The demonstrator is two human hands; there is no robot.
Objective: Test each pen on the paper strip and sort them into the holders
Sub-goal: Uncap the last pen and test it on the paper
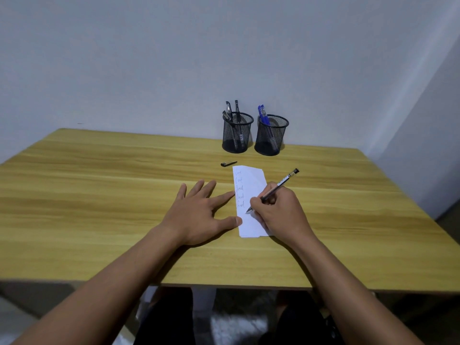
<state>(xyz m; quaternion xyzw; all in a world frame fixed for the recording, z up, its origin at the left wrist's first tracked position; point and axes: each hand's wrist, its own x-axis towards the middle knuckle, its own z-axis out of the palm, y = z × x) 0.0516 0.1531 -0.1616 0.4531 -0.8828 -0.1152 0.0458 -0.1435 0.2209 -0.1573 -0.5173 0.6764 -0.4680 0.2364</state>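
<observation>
Wooden table (99, 185) with pale yellow grain, butted at its far edge against a plain white wall (149, 58), with a second wall face (433, 145) angling in at far right. Left hand (199, 215) laid flat on the tabletop left of centre, fingers (207, 188) spread and extended, gripping nothing, thumb tip and index tip touching the left edge of the paper strip (251, 220). Loose black pen cap (228, 163) lying on the table just beyond the strip's far left corner, apart from it. Left mesh holder (236, 135), black, standing near the far edge, with dark pens (236, 109) upright or leaning inside. Strip itself white, lying lengthwise near-to-far at table centre, several scribbled lines down its left side. Right mesh holder (270, 138) just beside the left one, not clearly touching, with blue pens (262, 114) leaning to its left rim. Right hand (278, 210) resting on the strip's right side, fingers closed in a writing grip around a dark pen (276, 189), tip down on the paper below the last scribble, barrel slanting up toward far right. Below the near table edge, dark-clad legs (174, 319) and floor.
</observation>
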